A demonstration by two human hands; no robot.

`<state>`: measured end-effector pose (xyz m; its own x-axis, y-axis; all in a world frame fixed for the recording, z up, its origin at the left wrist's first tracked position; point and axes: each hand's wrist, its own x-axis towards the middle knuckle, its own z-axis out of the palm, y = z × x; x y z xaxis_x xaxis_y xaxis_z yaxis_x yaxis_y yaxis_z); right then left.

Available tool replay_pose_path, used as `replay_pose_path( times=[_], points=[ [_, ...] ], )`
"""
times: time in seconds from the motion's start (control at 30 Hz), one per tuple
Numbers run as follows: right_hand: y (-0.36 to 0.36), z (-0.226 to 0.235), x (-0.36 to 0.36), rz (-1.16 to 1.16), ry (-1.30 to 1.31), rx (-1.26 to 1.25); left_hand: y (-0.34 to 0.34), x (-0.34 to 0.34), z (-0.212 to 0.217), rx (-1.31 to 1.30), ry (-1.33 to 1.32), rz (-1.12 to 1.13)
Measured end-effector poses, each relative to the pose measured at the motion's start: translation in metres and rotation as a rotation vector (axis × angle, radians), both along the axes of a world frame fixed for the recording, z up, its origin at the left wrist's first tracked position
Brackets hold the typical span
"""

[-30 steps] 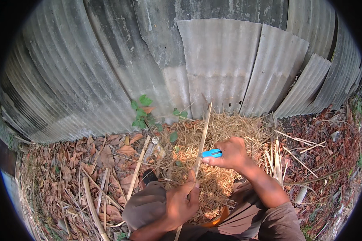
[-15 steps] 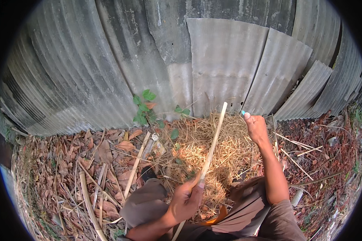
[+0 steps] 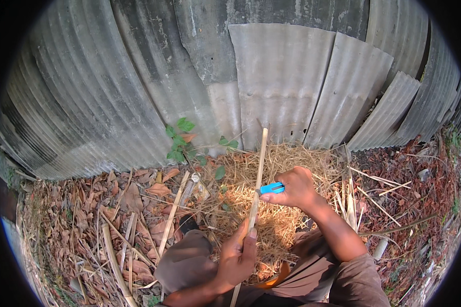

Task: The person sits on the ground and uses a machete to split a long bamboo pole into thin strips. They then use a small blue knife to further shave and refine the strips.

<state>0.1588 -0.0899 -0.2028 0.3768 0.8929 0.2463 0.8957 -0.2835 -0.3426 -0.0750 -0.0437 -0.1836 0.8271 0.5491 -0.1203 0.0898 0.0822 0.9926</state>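
Note:
A long, thin bamboo strip (image 3: 263,153) slants up and away from my lap. Its lower part is gripped by my left hand (image 3: 237,257), thumb and fingers closed round it. My right hand (image 3: 294,188) is wrapped round a blue utility knife (image 3: 272,188), whose front end meets the strip a little above my left hand. Whether the blade cuts into the strip is too small to tell. Beneath both hands lies a heap of pale shavings (image 3: 287,220), between my bent legs.
A corrugated grey sheet fence (image 3: 287,77) stands close in front. Dry leaves (image 3: 133,197) and bamboo pieces (image 3: 116,258) cover the ground at left. More thin strips (image 3: 378,205) lie at right. A green plant (image 3: 176,143) grows at the fence's foot.
My right hand has come left and down with the knife, from beyond the strip's right side onto the strip. The strip's upper end has shifted left and stands more upright.

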Motion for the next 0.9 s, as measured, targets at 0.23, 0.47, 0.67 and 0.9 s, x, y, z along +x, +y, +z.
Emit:
replay_pose_path(
  times=[0.23,0.47,0.67,0.9],
  points=[
    [0.0,0.008,0.033,-0.242,0.13,0.002,-0.006,0.0,-0.002,0.113,0.023,-0.034],
    [-0.001,0.0,-0.005,0.0,-0.027,0.124,0.005,-0.001,-0.012,0.507,-0.051,0.109],
    [-0.009,-0.008,0.083,-0.505,0.223,-0.041,-0.026,-0.019,0.015,0.427,0.025,-0.277],
    [-0.007,0.003,0.032,-0.364,0.201,0.039,0.011,0.008,0.024,-0.007,-0.087,-0.053]
  ],
)
